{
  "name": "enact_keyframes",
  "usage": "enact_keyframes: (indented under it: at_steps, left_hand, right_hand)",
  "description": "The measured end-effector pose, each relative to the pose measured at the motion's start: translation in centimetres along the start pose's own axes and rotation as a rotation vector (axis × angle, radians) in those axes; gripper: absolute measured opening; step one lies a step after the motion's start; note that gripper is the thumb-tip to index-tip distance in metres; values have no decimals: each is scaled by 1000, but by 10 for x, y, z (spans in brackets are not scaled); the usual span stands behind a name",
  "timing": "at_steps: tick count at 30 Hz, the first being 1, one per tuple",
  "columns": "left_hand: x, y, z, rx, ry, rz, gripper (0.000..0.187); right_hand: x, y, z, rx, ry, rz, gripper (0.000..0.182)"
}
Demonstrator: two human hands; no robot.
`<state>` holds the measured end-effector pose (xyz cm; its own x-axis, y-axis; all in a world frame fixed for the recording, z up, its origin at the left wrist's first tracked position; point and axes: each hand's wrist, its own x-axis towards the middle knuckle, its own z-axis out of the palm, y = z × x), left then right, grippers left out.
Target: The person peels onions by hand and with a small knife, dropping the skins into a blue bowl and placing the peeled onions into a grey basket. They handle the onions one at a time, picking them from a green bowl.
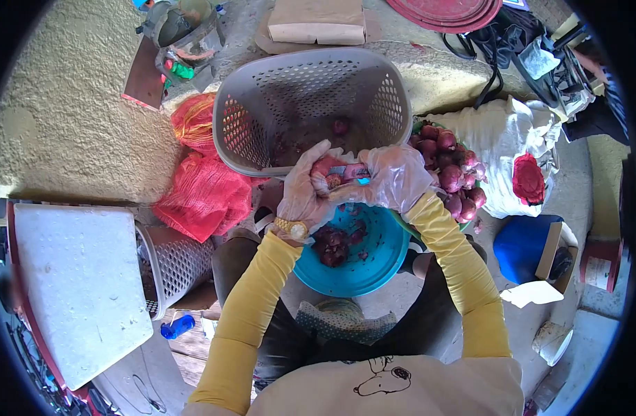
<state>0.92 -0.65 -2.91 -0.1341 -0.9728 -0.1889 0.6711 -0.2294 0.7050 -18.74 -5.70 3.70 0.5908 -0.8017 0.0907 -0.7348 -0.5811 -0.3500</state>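
Note:
Both hands wear clear plastic gloves and meet above the near rim of a grey perforated basket (245, 76). My left hand (305, 188) is cupped around a red onion (326, 173), with a gold watch at its wrist. Fingers of my right hand (395, 173) are closed at the onion's right side; what they pinch is too small to make out. Below the hands, a blue basin (380, 260) holds dark red onion skins (332, 244). One red onion (341, 125) lies inside the grey basket. Right of my right hand, many red onions (451, 177) are heaped in a green-rimmed container.
At left are a red mesh sack (206, 194), a second perforated basket (183, 260) and a white board (82, 284). A white sack (495, 149) and blue container (522, 246) stand at right. Cardboard (316, 21) lies behind the basket. Part of another person shows at upper right.

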Motion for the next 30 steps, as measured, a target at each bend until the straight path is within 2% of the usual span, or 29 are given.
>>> enact_keyframes:
  at_steps: [1, 2, 4, 8, 10, 11, 13, 14, 16, 17, 19, 22, 23, 25, 26, 27, 28, 30]
  left_hand:
    - [1, -3, -4, 182, -77, 109, 97]
    - [2, -6, -9, 182, -77, 108, 97]
    - [1, -2, -7, 448, -80, 148, 93]
    - [1, 0, -7, 517, -110, 192, 90]
    - [5, -3, -4, -120, -102, 61, 87]
    - [5, -4, -1, -119, -101, 61, 87]
    - [-1, 12, 26, -274, 68, 7, 25]
    - [1, 6, 19, -274, 68, 8, 25]
    - [6, -2, 7, -364, -207, 90, 79]
    - [9, -4, -1, -364, -206, 90, 79]
    - [11, 12, 5, -627, 124, -198, 75]
    - [10, 9, 7, -656, 178, -143, 65]
    - [8, 6, 5, -654, 180, -144, 65]
    - [5, 0, 4, -4, 56, 100, 58]
    - [5, -3, 4, -4, 56, 100, 58]
    - [4, -3, 9, -251, -65, 76, 61]
    - [4, -3, 11, -497, -186, 50, 64]
    - [7, -3, 6, -561, -168, -11, 69]
  right_hand:
    - [-1, -3, -3, -18, 1, 31, 75]
    - [-1, -5, -5, -36, 1, 62, 74]
    - [-2, -6, -9, -55, 1, 64, 74]
    - [-1, -9, -8, -35, -28, 99, 74]
    - [-1, -8, -5, -35, -13, 102, 74]
    - [-2, -8, -4, -35, 4, 107, 74]
    - [-3, -8, -4, -50, 38, 102, 73]
    - [-3, -8, -5, -67, 71, 97, 73]
    - [-4, -8, -7, -80, 99, 91, 75]
    - [-4, -9, -8, -93, 125, 87, 78]
    - [-2, -14, -25, -93, 111, 137, 81]
    - [-1, -11, -22, -99, 113, 177, 88]
    - [-1, -12, -20, -86, 103, 179, 88]
    - [-1, -10, -13, -74, 93, 181, 87]
    - [-2, -8, -8, -81, 181, 121, 83]
    - [-2, -7, -3, -86, 269, 60, 81]
    - [-1, -5, 0, -85, 270, 60, 81]
    - [-2, -1, 4, -28, 297, 0, 75]
